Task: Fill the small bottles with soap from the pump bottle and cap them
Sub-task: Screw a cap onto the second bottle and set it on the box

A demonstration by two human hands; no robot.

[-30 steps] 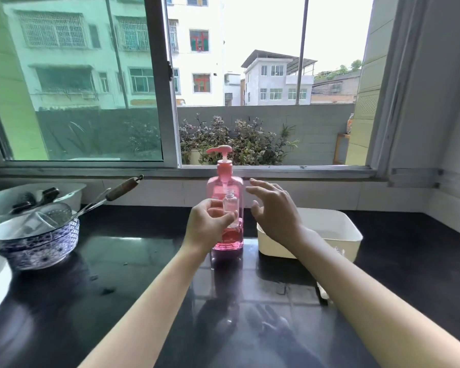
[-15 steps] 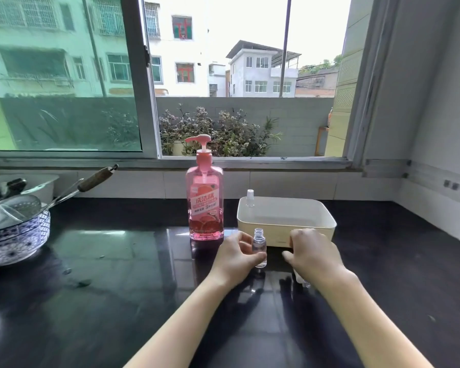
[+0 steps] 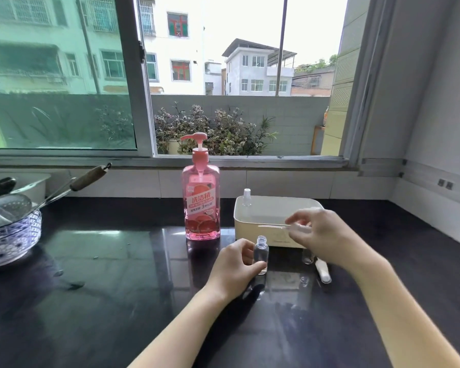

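A small clear bottle (image 3: 261,254) stands uncapped and upright on the black counter, and my left hand (image 3: 234,268) grips it from the left. Just above and to its right, my right hand (image 3: 323,235) pinches a clear sprayer cap whose thin dip tube (image 3: 272,226) points left. The pink pump bottle (image 3: 201,208) stands behind the small bottle, to the left. Another small bottle with a white cap (image 3: 247,195) stands in the cream tub (image 3: 263,208). Below my right hand, a clear cap (image 3: 306,258) and a white piece (image 3: 323,272) lie on the counter.
A blue-patterned bowl (image 3: 14,236) holding a strainer sits at the left edge, with a long ladle handle (image 3: 88,177) sticking out over the counter. The window sill (image 3: 250,162) runs behind the bottles. A wall closes off the right side.
My left hand brought the small bottle down from in front of the pump bottle and set it on the counter. My right hand rose from the counter holding the sprayer cap with its tube.
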